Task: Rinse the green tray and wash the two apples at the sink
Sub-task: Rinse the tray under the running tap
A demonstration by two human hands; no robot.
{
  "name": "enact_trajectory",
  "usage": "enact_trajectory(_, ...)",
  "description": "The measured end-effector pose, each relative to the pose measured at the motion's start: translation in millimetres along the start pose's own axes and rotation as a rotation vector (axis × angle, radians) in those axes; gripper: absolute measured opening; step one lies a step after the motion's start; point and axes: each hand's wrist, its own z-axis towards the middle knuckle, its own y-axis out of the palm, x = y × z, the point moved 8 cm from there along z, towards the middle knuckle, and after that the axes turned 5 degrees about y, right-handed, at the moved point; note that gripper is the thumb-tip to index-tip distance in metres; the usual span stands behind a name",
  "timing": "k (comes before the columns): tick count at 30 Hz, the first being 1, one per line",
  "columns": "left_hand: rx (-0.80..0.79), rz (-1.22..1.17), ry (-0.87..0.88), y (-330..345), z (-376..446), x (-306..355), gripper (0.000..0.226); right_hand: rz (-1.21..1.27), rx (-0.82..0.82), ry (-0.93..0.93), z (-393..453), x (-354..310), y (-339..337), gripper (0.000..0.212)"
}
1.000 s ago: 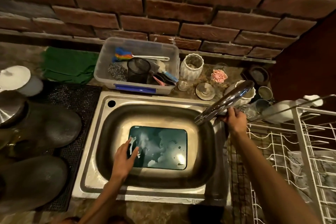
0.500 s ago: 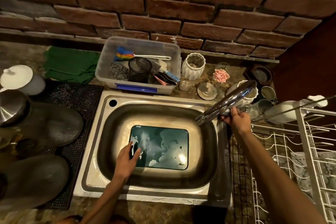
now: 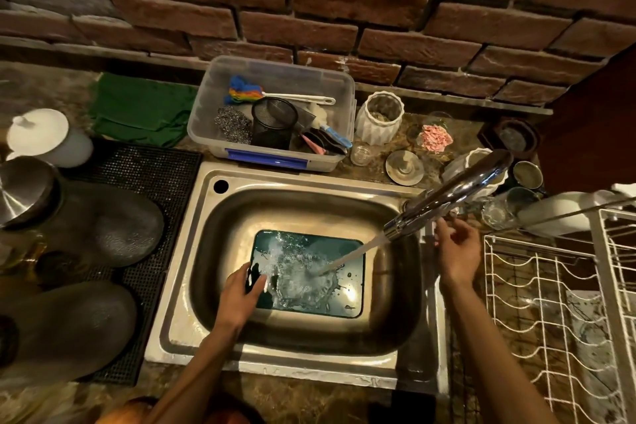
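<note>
The green tray [image 3: 347,272] lies flat on the bottom of the steel sink [image 3: 309,179]. Water [image 3: 354,255] runs from the chrome tap [image 3: 457,189] and splashes on the tray's middle. My left hand [image 3: 241,299] grips the tray's left edge, fingers on its wet surface. My right hand [image 3: 457,251] hovers just below the tap's base at the sink's right rim, fingers apart and holding nothing. Two rounded reddish shapes, apparently the apples [image 3: 127,411], peek in at the bottom edge, mostly cut off.
A clear plastic box [image 3: 275,158] of brushes and scourers stands behind the sink. A white wire dish rack [image 3: 550,303] fills the right. Dark domed lids [image 3: 113,224] rest on a black mat [image 3: 151,169] at the left. White jars [image 3: 378,117] and glasses crowd the tap.
Water has started running from the tap onto the tray. My right hand has come off the tap and dropped slightly with its fingers spread. My left hand stays on the tray's edge.
</note>
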Motion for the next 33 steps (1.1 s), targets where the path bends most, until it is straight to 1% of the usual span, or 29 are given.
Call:
enact_trajectory(1,0.000,-0.012,-0.013,0,2,-3,0.056,0.002,-0.012,-0.011,-13,5,6,0.024)
enact_trajectory(2,-0.003,-0.017,-0.031,-1,5,-7,0.056,-0.015,-0.027,-0.030,-24,10,13,0.020)
enact_trajectory(4,-0.010,-0.005,-0.076,-1,12,-14,0.057,-0.082,-0.072,-0.033,-38,29,28,0.018)
enact_trajectory(5,-0.012,-0.005,-0.098,-1,16,-19,0.057,-0.103,-0.115,0.005,-41,43,37,0.019)
enact_trajectory(8,-0.032,-0.021,-0.156,2,28,-27,0.047,-0.186,-0.317,0.159,-41,86,70,0.023)
enact_trajectory(10,-0.044,-0.017,-0.181,3,37,-31,0.042,-0.262,-0.405,0.203,-38,107,88,0.025)
enact_trajectory(13,-0.037,-0.063,-0.208,2,49,-34,0.039,-0.307,-0.425,0.267,-30,132,104,0.029)
enact_trajectory(17,-0.112,-0.091,-0.263,8,66,-42,0.036,-0.304,-0.437,0.339,-20,151,119,0.032)
enact_trajectory(19,-0.123,-0.132,-0.306,11,69,-46,0.031,-0.264,-0.455,0.369,-15,155,123,0.026)
enact_trajectory(20,-0.113,-0.150,-0.325,11,69,-47,0.025,-0.257,-0.470,0.386,-14,158,125,0.023)
enact_trajectory(21,-0.092,-0.172,-0.338,11,68,-46,0.017,-0.272,-0.483,0.397,-13,159,126,0.021)
enact_trajectory(22,-0.068,-0.217,-0.344,10,65,-43,0.015,-0.302,-0.490,0.402,-12,159,126,0.020)
enact_trajectory(25,-0.047,-0.233,-0.316,11,59,-36,0.018,-0.380,-0.475,0.355,-10,153,122,0.024)
enact_trajectory(28,-0.096,-0.198,-0.267,7,55,-26,0.030,-0.330,-0.481,0.338,-10,144,117,0.020)
enact_trajectory(31,-0.081,-0.163,-0.228,1,50,-18,0.020,-0.380,-0.489,0.308,-14,132,105,0.024)
enact_trajectory(33,-0.073,-0.179,-0.211,3,44,-12,0.023,-0.390,-0.473,0.256,-16,119,95,0.026)
